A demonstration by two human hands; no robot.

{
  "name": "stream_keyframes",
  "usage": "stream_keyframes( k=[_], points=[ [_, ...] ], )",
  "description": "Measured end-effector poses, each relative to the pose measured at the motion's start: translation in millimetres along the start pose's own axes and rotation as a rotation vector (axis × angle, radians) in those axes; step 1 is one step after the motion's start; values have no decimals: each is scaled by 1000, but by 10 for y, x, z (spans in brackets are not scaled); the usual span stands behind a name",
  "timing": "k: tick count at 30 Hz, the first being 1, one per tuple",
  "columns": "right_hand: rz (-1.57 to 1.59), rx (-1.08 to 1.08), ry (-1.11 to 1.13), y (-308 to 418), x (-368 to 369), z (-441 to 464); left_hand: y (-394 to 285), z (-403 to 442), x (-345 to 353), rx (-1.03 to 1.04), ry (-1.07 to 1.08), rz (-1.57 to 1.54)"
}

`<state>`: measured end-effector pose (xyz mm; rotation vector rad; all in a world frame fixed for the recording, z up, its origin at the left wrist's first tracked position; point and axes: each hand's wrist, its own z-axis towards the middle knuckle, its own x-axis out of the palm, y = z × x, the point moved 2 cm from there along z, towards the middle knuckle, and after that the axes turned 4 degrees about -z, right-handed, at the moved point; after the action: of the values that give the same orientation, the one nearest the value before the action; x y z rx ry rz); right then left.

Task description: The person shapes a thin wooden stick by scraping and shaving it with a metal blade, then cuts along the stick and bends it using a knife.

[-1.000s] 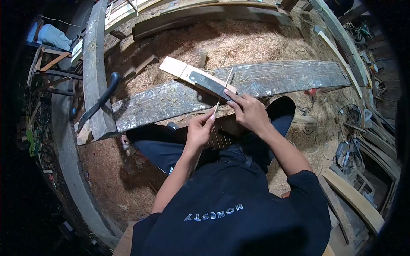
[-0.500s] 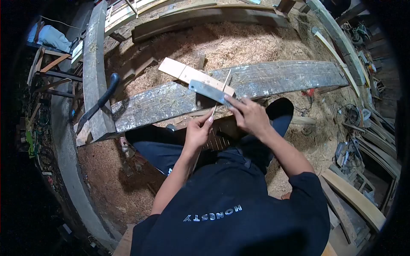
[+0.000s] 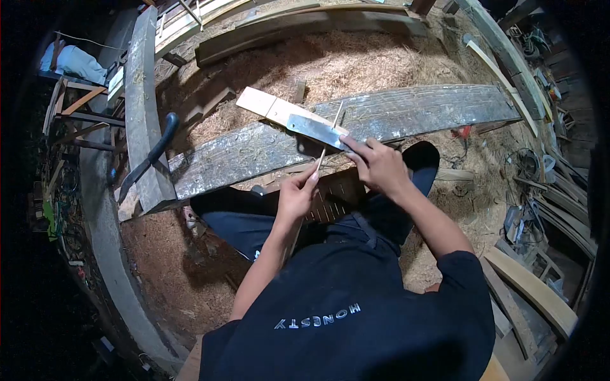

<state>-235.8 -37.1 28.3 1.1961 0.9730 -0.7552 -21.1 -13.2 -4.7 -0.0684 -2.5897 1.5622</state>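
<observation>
My right hand (image 3: pixel 383 166) is closed on the handle end of a cleaver (image 3: pixel 310 129), whose broad grey blade has a hole near its far corner. My left hand (image 3: pixel 296 198) pinches the lower part of a thin wooden stick (image 3: pixel 322 157). The stick runs up past the blade, and its upper end shows above it; whether the edge bites into the wood I cannot tell. Beneath the blade, a pale flat board (image 3: pixel 256 101) with a line across it lies on the worn plank (image 3: pixel 222 155) in front of my knees.
A curved blade tool with a black handle (image 3: pixel 162 143) rests on the thick beam (image 3: pixel 136 82) at left. Wood shavings (image 3: pixel 375 63) cover the floor. Long timbers (image 3: pixel 305 28) lie at the back, and curved wooden pieces (image 3: pixel 534 289) lie at lower right.
My right hand has shifted the cleaver slightly up and right along the stick. My left hand stays about where it was, still pinching the stick. The view has shifted slightly.
</observation>
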Motion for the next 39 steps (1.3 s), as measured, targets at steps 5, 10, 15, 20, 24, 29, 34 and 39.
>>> stream_keyframes(
  k=[5,10,15,20,24,29,34,39],
  points=[
    [6,0,42,83,-3,-43,55,63,-24,-4,34,-91],
    [-26,-111,-93,153,-50,-45,11,4,-4,-85,-11,-22],
    [-93,20,-55,-95,-49,92,201,-30,-42,-70,26,-110],
    [-38,169,-53,-182,-63,203,31,-35,-24,-110,25,-117],
    [59,-38,39,93,-65,-10,26,-28,-36,-63,50,-71],
    [-24,185,-258,-519,-230,434,87,20,-196,-24,107,-107],
    [899,502,-219,-448,-209,466,-127,-38,-258,-58,274,-34],
    [1154,576,-162,-56,-155,504,-324,-144,-202,-14,314,-18]
  ],
)
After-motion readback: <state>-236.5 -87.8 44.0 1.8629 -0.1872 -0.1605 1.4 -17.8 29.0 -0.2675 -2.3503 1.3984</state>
